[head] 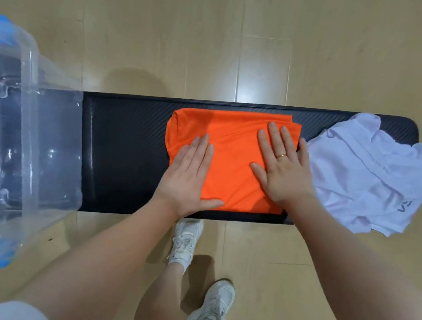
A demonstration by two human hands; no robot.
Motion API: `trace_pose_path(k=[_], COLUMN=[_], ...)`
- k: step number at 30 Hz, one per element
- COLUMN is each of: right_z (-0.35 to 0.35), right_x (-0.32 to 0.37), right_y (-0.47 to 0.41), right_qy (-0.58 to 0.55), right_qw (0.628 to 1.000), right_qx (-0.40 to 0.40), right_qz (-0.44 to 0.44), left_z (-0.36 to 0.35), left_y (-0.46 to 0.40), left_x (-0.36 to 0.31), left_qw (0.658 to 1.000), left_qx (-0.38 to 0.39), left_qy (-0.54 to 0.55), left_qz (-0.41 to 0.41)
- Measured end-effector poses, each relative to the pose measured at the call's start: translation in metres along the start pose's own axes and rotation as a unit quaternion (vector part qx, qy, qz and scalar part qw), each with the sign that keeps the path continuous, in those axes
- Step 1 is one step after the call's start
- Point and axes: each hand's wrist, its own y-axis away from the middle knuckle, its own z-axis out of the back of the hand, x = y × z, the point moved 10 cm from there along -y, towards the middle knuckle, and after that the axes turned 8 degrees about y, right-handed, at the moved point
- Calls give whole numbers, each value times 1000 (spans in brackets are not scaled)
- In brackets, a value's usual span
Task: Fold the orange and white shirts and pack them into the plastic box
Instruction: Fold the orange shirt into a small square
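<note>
The orange shirt (pixel 233 146) lies folded into a rough square in the middle of the black bench (pixel 124 147). My left hand (pixel 191 176) presses flat on its near left part, fingers straight. Flat on the shirt's right side rests my right hand (pixel 283 165), with a ring on one finger. The white shirt (pixel 366 175) sits crumpled on the bench's right end, partly hanging over the edge. The clear plastic box (pixel 29 138) with blue handles stands on the bench's left end, its opening facing up.
The bench stands on a light wooden floor (pixel 222 38). My legs and white sneakers (pixel 185 241) are just in front of the bench's near edge. Bare black bench surface shows between the box and the orange shirt.
</note>
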Motion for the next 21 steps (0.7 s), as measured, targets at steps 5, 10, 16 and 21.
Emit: trace_pose_path(k=[5,10,16,21], right_z=[6,39,53,41], right_x=[-42,-45,-37,-44], right_y=[-8,-27,-51,-58], right_qy=[-15,-133,-154,-163], right_qw=[988,977,966,961], right_qx=[151,165,196,209], right_qz=[2,36,71,78], left_z=[5,11,6,-63], left_y=[4,28,79,86], left_x=[-5,-7,-20,-75], left_qw=[1000,986,818,362], left_qx=[6,-8,-213,-240], left_qy=[16,121,388,694], left_qz=[24,114,368,574])
